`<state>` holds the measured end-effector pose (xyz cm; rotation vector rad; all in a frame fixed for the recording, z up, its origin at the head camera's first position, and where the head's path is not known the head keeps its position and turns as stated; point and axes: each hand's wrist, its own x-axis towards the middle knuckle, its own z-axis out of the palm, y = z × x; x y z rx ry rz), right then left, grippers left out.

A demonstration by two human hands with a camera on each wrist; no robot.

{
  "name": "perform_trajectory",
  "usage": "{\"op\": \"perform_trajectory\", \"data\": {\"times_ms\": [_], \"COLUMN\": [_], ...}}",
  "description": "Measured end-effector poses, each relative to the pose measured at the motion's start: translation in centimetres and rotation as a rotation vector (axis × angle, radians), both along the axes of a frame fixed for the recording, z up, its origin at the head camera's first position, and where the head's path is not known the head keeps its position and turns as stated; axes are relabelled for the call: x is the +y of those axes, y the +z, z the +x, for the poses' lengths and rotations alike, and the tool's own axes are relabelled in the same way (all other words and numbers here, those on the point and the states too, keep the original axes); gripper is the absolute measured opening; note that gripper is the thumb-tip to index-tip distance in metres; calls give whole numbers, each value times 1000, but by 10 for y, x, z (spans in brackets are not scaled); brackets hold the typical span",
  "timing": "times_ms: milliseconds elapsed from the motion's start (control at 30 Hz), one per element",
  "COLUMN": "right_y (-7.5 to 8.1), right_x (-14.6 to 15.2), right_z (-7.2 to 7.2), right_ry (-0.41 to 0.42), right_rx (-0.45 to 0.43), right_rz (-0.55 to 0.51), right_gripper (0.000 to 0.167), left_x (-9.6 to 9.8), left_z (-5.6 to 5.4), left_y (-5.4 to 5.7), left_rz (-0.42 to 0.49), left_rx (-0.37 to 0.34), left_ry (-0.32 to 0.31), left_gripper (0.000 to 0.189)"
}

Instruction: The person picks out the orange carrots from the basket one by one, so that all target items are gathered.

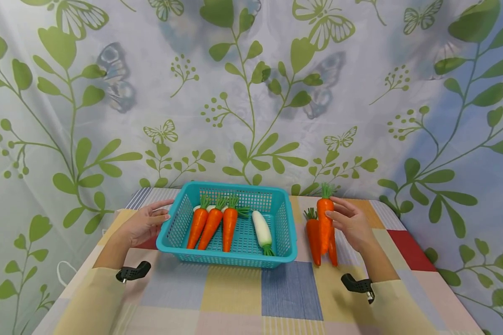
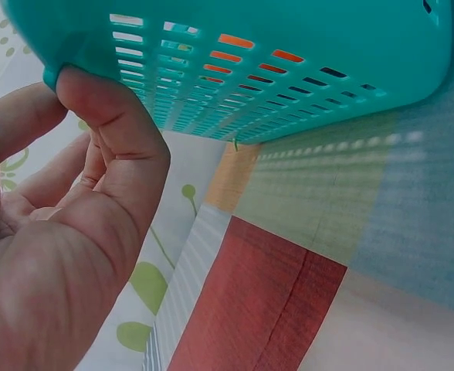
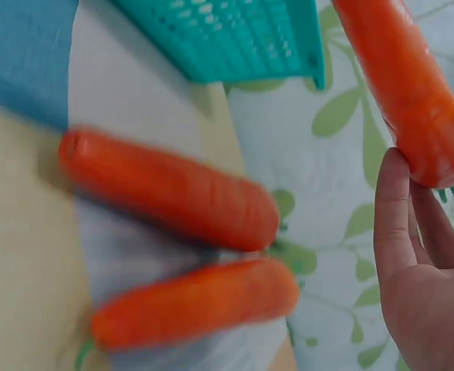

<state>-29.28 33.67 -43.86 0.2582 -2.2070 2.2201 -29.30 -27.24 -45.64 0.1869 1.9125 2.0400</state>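
With thumb and fingers, my right hand (image 1: 353,223) pinches a carrot (image 1: 324,218) near its leafy top, its tip hanging downward. Two more carrots lie on the cloth below, a left one (image 3: 169,189) and a right one (image 3: 200,303), partly covered by the held one in the head view. My left hand (image 1: 146,224) holds the left rim of a turquoise basket (image 1: 230,260), its thumb (image 2: 99,97) right at the edge. Inside lie three carrots (image 1: 211,228) side by side and a white radish (image 1: 261,228). More white pieces show partly behind the carrot tops.
A patchwork tablecloth (image 1: 234,298) covers the table. Behind it hangs a curtain (image 1: 268,93) printed with leaves and butterflies. A white cable (image 1: 63,270) loops at the table's left edge. Black wrist cameras (image 1: 357,283) sit on both wrists.
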Motion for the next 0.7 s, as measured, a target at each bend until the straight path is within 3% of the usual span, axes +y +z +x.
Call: {"op": "perform_trajectory", "data": {"times_ms": [267,500,700], "right_y": [-15,-20,-25], "right_x": [28,47,66], "right_z": [-2,-1,-1], "right_ry": [-1,-11,-53], "right_rx": [12,-32,-92], "right_rz": [36,50,150], "right_gripper": [54,57,63], "left_x": [0,0,-1], "left_z": [-1,-1,-2], "left_y": [0,2,-1], "left_rz": [-10,-33,-29], "left_rx": [7,8,4], "left_ry": [2,5,3], "left_gripper": [69,70,70]}}
